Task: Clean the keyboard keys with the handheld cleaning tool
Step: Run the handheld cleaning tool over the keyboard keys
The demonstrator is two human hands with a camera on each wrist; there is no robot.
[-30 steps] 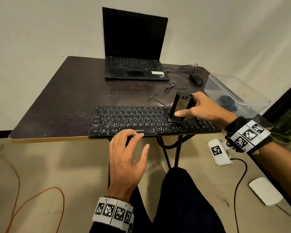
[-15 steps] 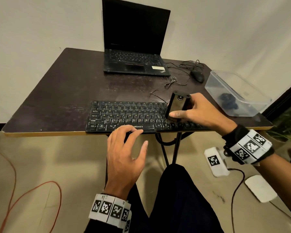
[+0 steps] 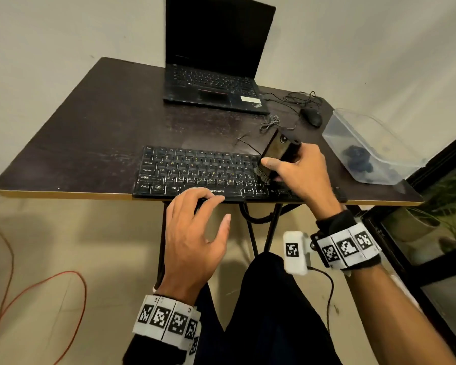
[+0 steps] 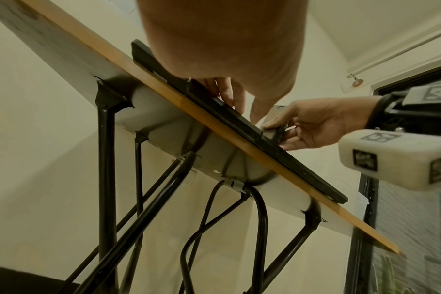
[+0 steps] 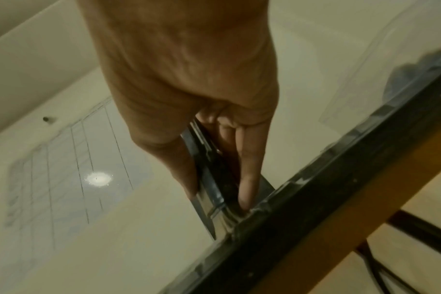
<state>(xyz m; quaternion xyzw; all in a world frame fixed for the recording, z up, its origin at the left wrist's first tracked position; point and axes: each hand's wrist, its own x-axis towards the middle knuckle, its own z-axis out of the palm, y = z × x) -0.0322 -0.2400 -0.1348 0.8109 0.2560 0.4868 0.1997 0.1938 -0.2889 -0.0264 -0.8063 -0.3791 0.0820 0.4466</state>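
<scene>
Sitting square across the scene: table [image 3: 95, 133], dark worn top, pale wood edging, black tube legs folding beneath. Serving as the bed for everything, so no piece needs carrying.

Standing open at 12 o'clock: laptop [image 3: 216, 85], matt black, screen dark, pushed well back, probably to leave working room.

Lying flat at the near edge, 6 o'clock of the table: keyboard [image 3: 195, 175], long black slab, low square keys with pale legends, front lip slightly overhanging. Likely drawn close to keep both hands within reach.

Resting at 3 o'clock: tub [image 3: 358, 122], clear thin plastic, rectangular, something dark inside; too dim to name.

Gripping the tool: right hand [image 3: 303, 175], thumb along the near face, fingers wrapped round the far side. Tilting it toward 11 o'clock so the working end meets the keys.

Bracing the front lip: left hand [image 3: 192, 233], fingers gently bent and spread, tips touching the edge beside the space bar, thumb held apart. Holding nothing; apparently steadying the slab against the sweeping.

Working at the keyboard's 3 o'clock end: tool [image 3: 277, 156], boxy black body, short stiff bristles at the lower end, touching the keys there.

Lying at 1 o'clock beside loose thin cable: mouse [image 3: 311, 117], small, rounded, black.
</scene>
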